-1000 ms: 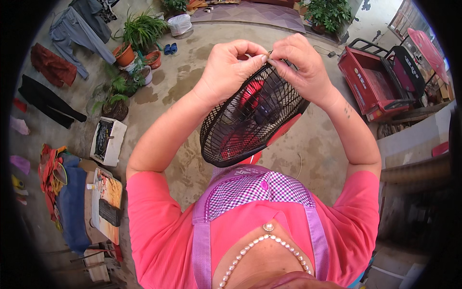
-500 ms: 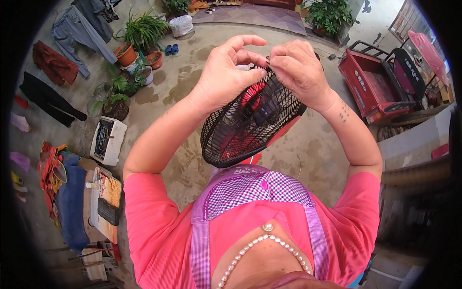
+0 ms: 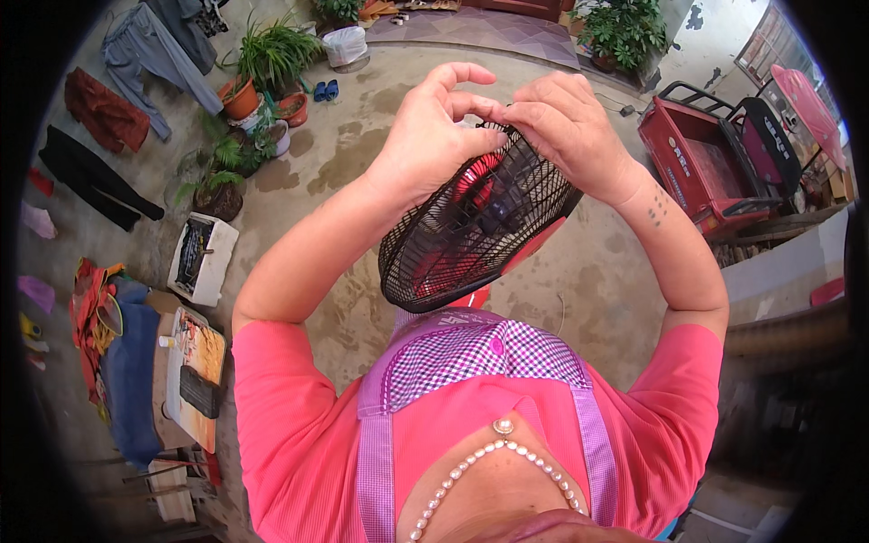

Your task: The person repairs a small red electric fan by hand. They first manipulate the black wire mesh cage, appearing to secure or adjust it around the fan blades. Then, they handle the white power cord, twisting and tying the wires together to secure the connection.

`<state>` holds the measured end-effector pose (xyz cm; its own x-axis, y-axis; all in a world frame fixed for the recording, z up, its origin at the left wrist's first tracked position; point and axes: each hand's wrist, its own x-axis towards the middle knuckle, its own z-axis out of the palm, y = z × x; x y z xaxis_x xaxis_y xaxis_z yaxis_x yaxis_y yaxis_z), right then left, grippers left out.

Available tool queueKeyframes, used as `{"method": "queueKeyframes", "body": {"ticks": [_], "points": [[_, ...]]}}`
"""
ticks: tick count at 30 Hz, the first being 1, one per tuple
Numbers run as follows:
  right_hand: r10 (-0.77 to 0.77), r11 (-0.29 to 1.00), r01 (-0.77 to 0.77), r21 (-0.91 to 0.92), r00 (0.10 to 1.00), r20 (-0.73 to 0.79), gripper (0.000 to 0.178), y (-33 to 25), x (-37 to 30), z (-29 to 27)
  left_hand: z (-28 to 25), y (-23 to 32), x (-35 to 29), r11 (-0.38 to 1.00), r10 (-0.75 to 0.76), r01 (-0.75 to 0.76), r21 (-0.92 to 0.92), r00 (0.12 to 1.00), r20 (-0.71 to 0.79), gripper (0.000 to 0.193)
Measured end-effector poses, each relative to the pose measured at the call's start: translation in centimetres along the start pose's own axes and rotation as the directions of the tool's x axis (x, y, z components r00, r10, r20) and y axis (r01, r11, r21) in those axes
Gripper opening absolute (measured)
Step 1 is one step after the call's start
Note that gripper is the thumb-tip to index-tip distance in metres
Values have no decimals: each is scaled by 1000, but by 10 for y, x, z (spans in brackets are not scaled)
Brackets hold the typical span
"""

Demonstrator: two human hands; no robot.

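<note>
A round black wire fan guard (image 3: 471, 235) with red fan parts behind it is held up in front of my chest. My left hand (image 3: 434, 131) pinches its top rim with thumb and forefinger while the other fingers spread upward. My right hand (image 3: 566, 122) grips the same top rim just to the right, fingers curled over the wire. The two hands touch at the rim's highest point. Whatever small part sits between the fingertips is hidden.
Below lies a concrete yard floor (image 3: 362, 163). Potted plants (image 3: 262, 68) stand at upper left, clothes (image 3: 109, 109) lie along the left, a white box (image 3: 201, 258) and cardboard (image 3: 186, 380) sit lower left. A red cart (image 3: 706, 163) stands at right.
My left hand's fingers have opened and lifted off the rim, leaving thumb and forefinger pinching. The guard and both hands have stayed near the same spot.
</note>
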<state>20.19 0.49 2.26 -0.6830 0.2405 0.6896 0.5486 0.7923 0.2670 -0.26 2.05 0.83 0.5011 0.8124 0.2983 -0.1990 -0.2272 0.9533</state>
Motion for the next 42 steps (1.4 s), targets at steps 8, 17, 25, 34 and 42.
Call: {"method": "queueKeyframes", "body": {"ticks": [8, 17, 25, 34, 42], "points": [[-100, 973, 104, -206, 994, 31, 23, 1, 0, -3, 5, 1, 1, 954, 68, -79, 288, 996, 49, 55], [287, 956, -270, -112, 938, 193, 8, -10, -2, -15, 16, -8, 6, 693, 302, -268, 669, 951, 68, 28], [446, 876, -481, -40, 774, 449, 15, -7, 13, -33, 20, -17, 5, 652, 462, -383, 654, 885, 57, 17], [444, 890, -448, -88, 805, 392, 14, -17, 10, -34, 27, -14, 16, 713, 356, -253, 655, 934, -27, 24], [483, 875, -452, -173, 805, 344, 14, -22, 12, -33, 34, -4, 20, 684, 293, -211, 698, 956, 2, 27]]}}
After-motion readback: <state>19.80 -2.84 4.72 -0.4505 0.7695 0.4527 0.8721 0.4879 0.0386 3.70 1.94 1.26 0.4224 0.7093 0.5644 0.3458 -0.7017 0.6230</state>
